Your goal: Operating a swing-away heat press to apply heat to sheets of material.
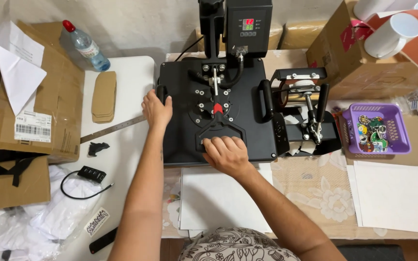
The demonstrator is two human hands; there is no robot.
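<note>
While right hand [226,153] clasps press handle [221,137], left hand [156,109] at edge

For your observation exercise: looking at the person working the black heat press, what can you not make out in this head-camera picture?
- Head view: what lies under the heat press plate; the closed plate hides it.
- The handle's grip; the right hand covers it.
- Left hand fingers curl over the plate's edge, so their tips are hidden.
- Trinkets in the purple basket: too small to identify.
</note>
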